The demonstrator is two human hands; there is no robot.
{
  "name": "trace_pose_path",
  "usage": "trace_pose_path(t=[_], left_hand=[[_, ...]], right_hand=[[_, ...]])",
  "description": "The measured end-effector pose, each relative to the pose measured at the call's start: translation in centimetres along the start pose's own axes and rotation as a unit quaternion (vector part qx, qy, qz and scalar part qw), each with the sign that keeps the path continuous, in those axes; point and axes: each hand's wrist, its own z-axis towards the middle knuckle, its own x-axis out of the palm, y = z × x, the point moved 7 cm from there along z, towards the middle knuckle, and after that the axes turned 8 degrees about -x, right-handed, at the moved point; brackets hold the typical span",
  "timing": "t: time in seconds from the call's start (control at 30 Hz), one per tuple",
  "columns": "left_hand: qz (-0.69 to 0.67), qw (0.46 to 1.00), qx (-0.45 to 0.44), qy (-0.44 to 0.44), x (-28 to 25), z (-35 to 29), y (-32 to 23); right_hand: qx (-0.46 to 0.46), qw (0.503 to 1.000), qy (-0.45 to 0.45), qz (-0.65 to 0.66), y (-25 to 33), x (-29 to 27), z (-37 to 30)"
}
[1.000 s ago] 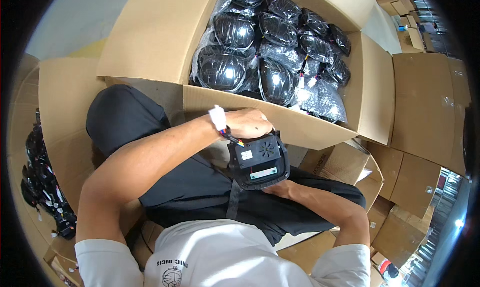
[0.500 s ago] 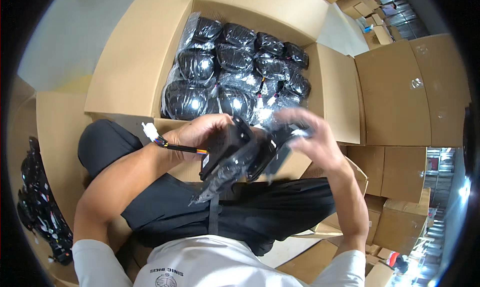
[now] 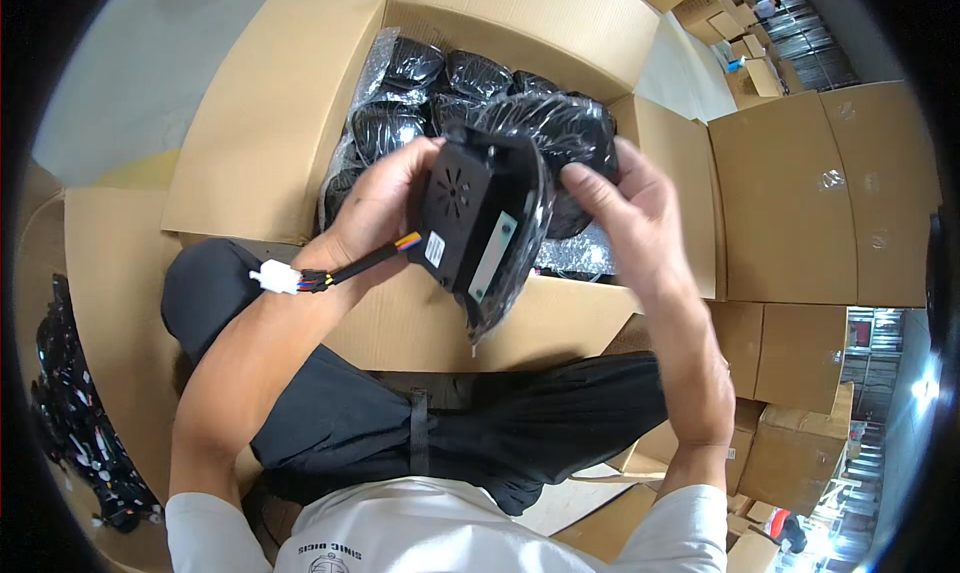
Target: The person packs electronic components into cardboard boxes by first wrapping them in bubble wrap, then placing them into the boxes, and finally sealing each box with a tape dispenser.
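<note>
My left hand (image 3: 382, 201) grips a black plastic unit (image 3: 465, 223) by its left side. Its back shows a ring of slots, a pale strip and a white label; clear film covers its far side. From it a cable with coloured wires runs to a white connector (image 3: 275, 277) hanging over my left forearm. My right hand (image 3: 645, 208), thumb on top, holds a second black unit (image 3: 560, 128) in shiny clear film, close against the first. Both are above an open carton (image 3: 480, 323) packed with rows of similar wrapped black units (image 3: 480, 73). My right fingertips are partly hidden.
At the far left, another carton (image 3: 110, 303) holds a heap of black parts with wires (image 3: 85, 423). Stacked brown cartons (image 3: 790, 193) stand on the right. The open carton's flaps (image 3: 270, 113) spread outward, and my legs (image 3: 540, 403) are against its near side.
Both hands have moved forward from above my lap to over the open carton. The two units have turned, so the left one's slotted back now shows. My right hand's grip has settled.
</note>
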Motion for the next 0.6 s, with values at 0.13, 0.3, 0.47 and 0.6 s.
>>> trace_pose_path(t=[0.13,0.3,0.47,0.6], left_hand=[[0.012,0.993,0.075,-0.093,-1.5,-0.9,-3.0],[0.014,0.983,0.089,-0.162,-2.6,-1.4,-4.0],[0.020,0.979,0.101,-0.174,-3.3,-1.7,-4.2],[-0.024,0.970,0.129,-0.205,-2.2,-1.6,-4.0]], right_hand=[[-0.085,0.900,0.042,-0.426,1.3,-4.7,1.4],[0.159,0.939,0.127,-0.278,-11.1,-9.1,-1.2],[0.284,0.935,-0.023,0.214,-18.5,-7.1,-4.3],[0.287,0.941,0.014,0.182,-19.1,-6.8,-3.6]])
